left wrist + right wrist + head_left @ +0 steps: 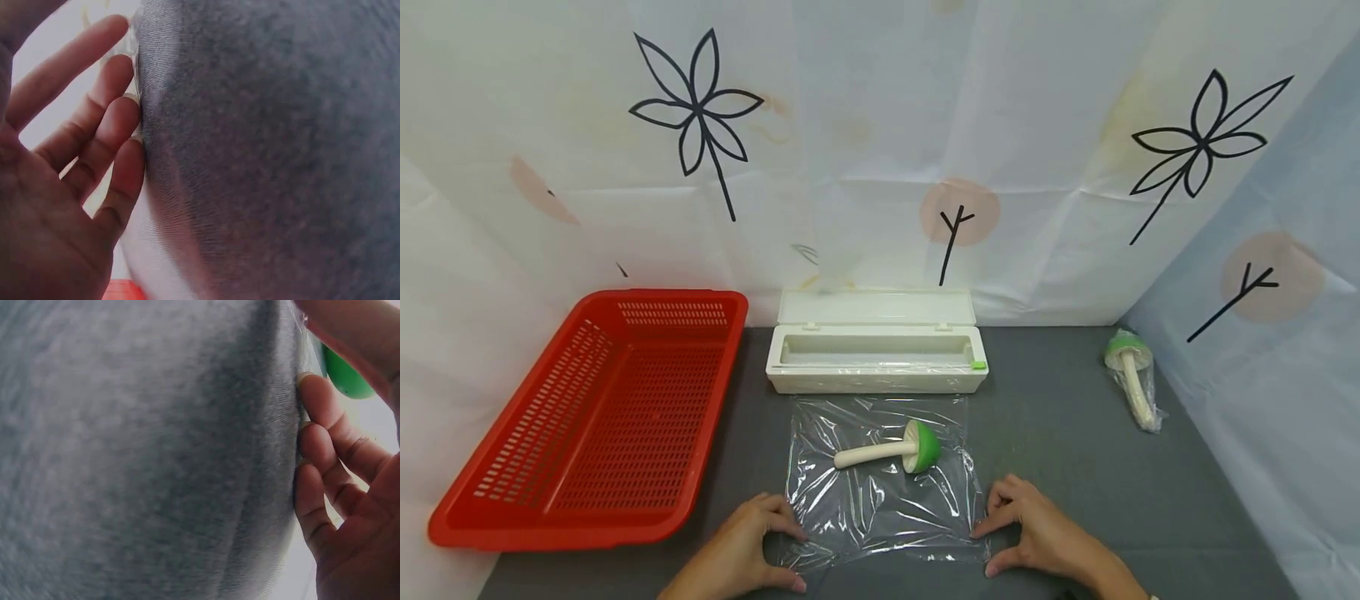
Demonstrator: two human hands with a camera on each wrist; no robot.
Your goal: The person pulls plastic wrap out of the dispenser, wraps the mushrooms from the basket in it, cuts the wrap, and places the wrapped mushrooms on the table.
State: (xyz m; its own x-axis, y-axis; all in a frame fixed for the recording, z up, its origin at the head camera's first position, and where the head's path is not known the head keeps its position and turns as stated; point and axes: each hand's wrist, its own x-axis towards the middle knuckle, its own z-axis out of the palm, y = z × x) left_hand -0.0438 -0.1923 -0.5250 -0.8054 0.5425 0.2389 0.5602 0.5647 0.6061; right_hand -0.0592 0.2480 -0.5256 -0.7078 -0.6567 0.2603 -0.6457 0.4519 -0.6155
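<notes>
A toy mushroom (897, 449) with a green cap and pale stem lies on its side on a sheet of clear cling film (865, 510). The film is spread flat, slightly wrinkled, on the grey tabletop. At its near left corner, my left hand (741, 542) touches the edge with its fingertips, the thumb held apart. My right hand (1037, 527) is at the near right corner, index finger on the film and thumb spread away. Both wrist views show fingertips resting against the grey surface; part of the green cap (347, 375) appears in the right one.
Behind the film stands a white cling film dispenser (877, 382), lid raised, with a small green slider (978, 365). A red perforated basket (647, 400) sits at the left. Another mushroom (1132, 379), wrapped in film, lies at the far right beside the fabric wall (1045, 108).
</notes>
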